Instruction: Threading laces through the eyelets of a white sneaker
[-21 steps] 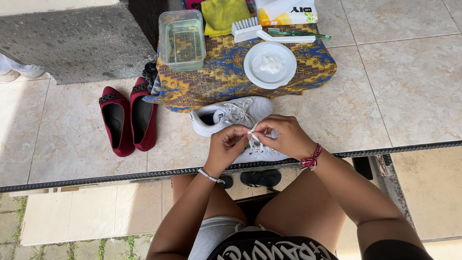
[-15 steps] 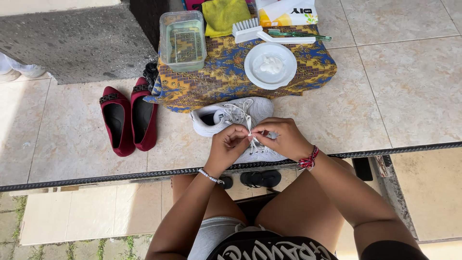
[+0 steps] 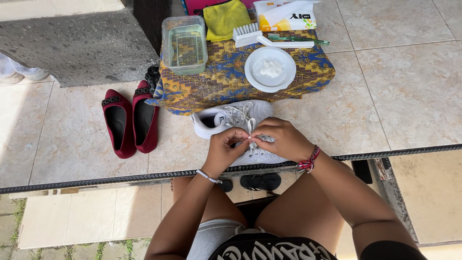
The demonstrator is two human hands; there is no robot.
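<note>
Sneakers (image 3: pixel 240 126), white, one pair, lying side by side on the tiled floor (image 3: pixel 394 96) at centre, toes toward the person. Left hand (image 3: pixel 222 153) and right hand (image 3: pixel 285 140) meet over the nearer shoe, fingertips pinched shut on a white lace (image 3: pixel 250 126) that rises from the eyelets at 12 o'clock of the hands — a small, tight grip, thumb against forefinger on each side, fit for threading or pulling a thin cord. Neither hand holds anything else.

Patterned cloth (image 3: pixel 216 82), blue and yellow, spread at 12 o'clock of the shoes, serving as a mat for cleaning gear. On it: clear plastic tub (image 3: pixel 184 44) with water at 11 o'clock; white round dish (image 3: pixel 270 69) with a pale paste at 1 o'clock; white scrub brush (image 3: pixel 250 34) above the dish; green toothbrush (image 3: pixel 298 39) beside it. Yellow-green rag (image 3: pixel 226 17) and a white and yellow carton (image 3: pixel 286 17) lie at the far edge, all within arm's reach.

Dark red flat shoes (image 3: pixel 130 123), one pair, at 9 o'clock of the sneakers, set apart from the work. Black sandals (image 3: pixel 260 181) below the step edge at 6 o'clock, just under the hands. Person seated on the step, knees apart — shoes kept between them.
</note>
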